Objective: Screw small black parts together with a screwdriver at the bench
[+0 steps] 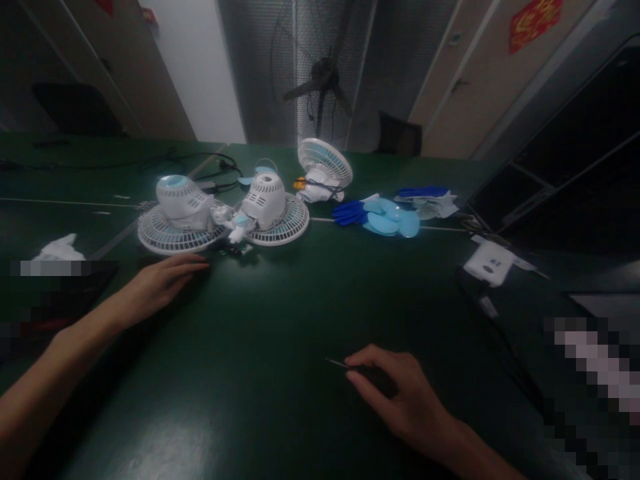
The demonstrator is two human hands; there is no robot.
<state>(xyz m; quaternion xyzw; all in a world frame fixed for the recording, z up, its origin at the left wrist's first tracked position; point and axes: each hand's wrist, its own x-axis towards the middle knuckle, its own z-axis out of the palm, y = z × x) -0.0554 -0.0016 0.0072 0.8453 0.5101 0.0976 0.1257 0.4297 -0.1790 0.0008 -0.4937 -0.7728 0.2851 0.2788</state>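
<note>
My right hand pinches a small screwdriver just above the green table. Its thin metal shaft points left, and the handle is mostly hidden in my palm. My left hand reaches out with fingers extended and holds nothing visible. It is by the near edge of a white fan lying grille-down; whether it touches the grille I cannot tell. Close beside that fan, a second white fan also lies grille-down. Small dark parts sit in front of the two fans, too blurred to name.
A third fan rests tilted farther back. Light-blue fan blades lie beside blue gloves. To the right are a white box-like device and a dark cable. Crumpled white material lies at left. A large standing fan is behind the table.
</note>
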